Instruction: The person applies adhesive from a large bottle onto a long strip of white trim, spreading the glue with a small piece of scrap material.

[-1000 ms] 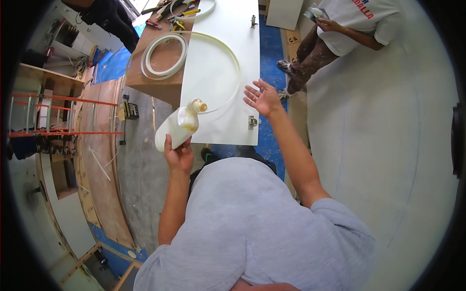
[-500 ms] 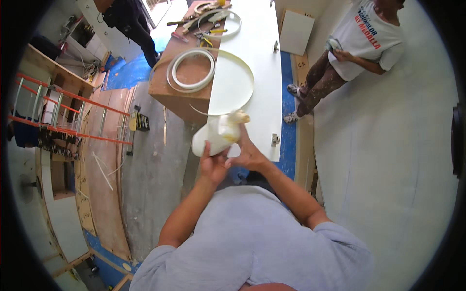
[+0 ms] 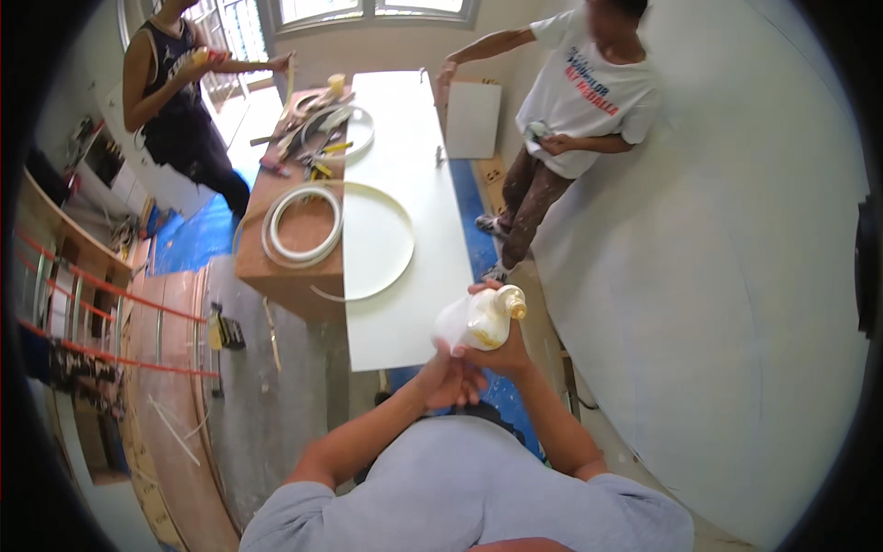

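Note:
A white plastic bottle [image 3: 462, 324] with a yellowish, crusted nozzle is tilted in front of me, its nozzle end toward the right. My right hand [image 3: 504, 354] is wrapped round it from below and behind, with some fingertips showing over its far side. My left hand [image 3: 449, 381] is just under the bottle's wide end, palm turned up and fingers loosely curled and apart. Its thumb tip is at the bottle's lower edge; I cannot tell whether it presses there. Beyond the bottle lies a long white panel [image 3: 394, 327] with metal hinges along its right edge.
A coil of white edging strip [image 3: 273, 230] rests on a brown box-like stand [image 3: 299, 293], one loop reaching over the panel. Hand tools [image 3: 317, 147] lie farther back. One co-worker [image 3: 175, 101] stands far left, another [image 3: 589, 101] far right. An orange ladder [image 3: 129, 299] is at left.
The bottle and both hands have moved right in the picture. My left hand has slipped off the bottle's side to below its wide end. The view has tilted up, showing more of the co-workers.

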`<state>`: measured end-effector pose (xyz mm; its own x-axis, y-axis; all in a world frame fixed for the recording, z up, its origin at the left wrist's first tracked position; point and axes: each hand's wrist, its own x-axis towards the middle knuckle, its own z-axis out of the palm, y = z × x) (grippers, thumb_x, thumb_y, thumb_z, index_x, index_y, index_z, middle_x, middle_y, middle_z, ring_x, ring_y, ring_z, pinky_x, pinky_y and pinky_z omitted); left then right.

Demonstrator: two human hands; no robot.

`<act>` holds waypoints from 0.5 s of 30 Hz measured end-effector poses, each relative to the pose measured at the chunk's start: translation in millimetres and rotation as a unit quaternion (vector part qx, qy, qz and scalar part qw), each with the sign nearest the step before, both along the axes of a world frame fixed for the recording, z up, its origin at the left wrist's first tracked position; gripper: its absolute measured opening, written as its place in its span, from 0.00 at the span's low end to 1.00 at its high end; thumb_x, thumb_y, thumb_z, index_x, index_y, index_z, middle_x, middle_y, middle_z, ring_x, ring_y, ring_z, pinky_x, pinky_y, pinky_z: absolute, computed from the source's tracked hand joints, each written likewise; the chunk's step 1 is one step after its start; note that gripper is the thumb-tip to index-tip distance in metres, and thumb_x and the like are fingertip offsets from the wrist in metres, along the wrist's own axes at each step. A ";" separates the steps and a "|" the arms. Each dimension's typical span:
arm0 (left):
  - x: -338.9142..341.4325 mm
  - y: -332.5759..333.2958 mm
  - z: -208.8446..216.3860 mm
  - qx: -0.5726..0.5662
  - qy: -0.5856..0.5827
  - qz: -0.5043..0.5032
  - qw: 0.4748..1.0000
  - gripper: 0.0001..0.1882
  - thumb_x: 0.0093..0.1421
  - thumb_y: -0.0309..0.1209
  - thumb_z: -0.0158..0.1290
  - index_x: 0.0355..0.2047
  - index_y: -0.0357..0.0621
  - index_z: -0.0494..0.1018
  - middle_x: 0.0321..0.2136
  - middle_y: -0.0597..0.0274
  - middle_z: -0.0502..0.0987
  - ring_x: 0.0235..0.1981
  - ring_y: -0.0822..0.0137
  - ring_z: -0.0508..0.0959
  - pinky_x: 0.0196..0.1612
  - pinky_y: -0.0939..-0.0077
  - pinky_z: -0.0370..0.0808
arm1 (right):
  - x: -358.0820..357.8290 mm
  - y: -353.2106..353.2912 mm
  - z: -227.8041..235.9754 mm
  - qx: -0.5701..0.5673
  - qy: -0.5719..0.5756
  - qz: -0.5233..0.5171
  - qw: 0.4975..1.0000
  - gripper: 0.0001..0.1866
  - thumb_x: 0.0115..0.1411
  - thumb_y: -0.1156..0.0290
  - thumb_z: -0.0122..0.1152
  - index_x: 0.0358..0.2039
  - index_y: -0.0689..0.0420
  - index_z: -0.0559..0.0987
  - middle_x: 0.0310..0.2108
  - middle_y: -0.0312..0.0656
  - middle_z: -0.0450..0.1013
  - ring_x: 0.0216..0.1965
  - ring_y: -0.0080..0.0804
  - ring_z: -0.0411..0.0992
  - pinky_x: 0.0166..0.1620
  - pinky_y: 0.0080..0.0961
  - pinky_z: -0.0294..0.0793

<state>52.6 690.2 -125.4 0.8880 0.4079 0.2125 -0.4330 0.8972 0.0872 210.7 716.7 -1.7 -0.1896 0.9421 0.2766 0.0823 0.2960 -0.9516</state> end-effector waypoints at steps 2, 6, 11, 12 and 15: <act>-1.5 3.9 -2.5 0.122 0.084 -0.047 0.988 0.41 0.60 0.64 0.50 0.59 0.40 0.65 0.47 0.48 0.79 0.45 0.55 0.82 0.38 0.69 0.82 | 27.2 -3.2 0.4 -0.013 0.014 -0.044 0.999 0.58 0.40 0.72 0.82 0.67 0.56 0.53 0.59 0.44 0.62 0.59 0.36 0.63 0.60 0.36 0.67; -20.1 1.0 -2.1 0.205 0.417 0.025 0.885 0.26 0.66 0.46 0.54 0.53 0.38 0.70 0.44 0.51 0.81 0.41 0.61 0.83 0.39 0.73 0.81 | 93.3 6.1 3.4 -0.004 0.045 -0.088 0.995 0.55 0.42 0.75 0.80 0.67 0.55 0.53 0.58 0.45 0.64 0.57 0.35 0.66 0.57 0.35 0.72; -81.6 -67.6 -63.8 0.190 0.697 0.086 0.686 0.22 0.64 0.46 0.56 0.47 0.39 0.77 0.43 0.57 0.82 0.44 0.66 0.80 0.42 0.70 0.77 | 151.0 26.3 12.0 -0.034 0.100 -0.091 0.990 0.55 0.43 0.75 0.79 0.67 0.55 0.53 0.57 0.45 0.65 0.55 0.35 0.68 0.57 0.36 0.73; -93.5 -100.2 -87.8 0.198 0.755 0.104 0.617 0.23 0.64 0.47 0.56 0.47 0.39 0.78 0.44 0.56 0.81 0.45 0.63 0.79 0.43 0.67 0.76 | 152.9 35.3 18.2 -0.031 0.092 -0.076 0.992 0.54 0.44 0.74 0.79 0.67 0.56 0.54 0.56 0.45 0.66 0.56 0.35 0.68 0.58 0.35 0.72; -132.5 -232.7 -191.8 -0.031 0.838 0.095 0.537 0.24 0.64 0.48 0.55 0.48 0.38 0.79 0.45 0.51 0.80 0.48 0.55 0.78 0.49 0.56 0.74 | 154.6 67.9 2.5 0.004 0.076 -0.035 0.996 0.54 0.42 0.77 0.78 0.67 0.58 0.54 0.58 0.47 0.67 0.55 0.35 0.68 0.57 0.36 0.74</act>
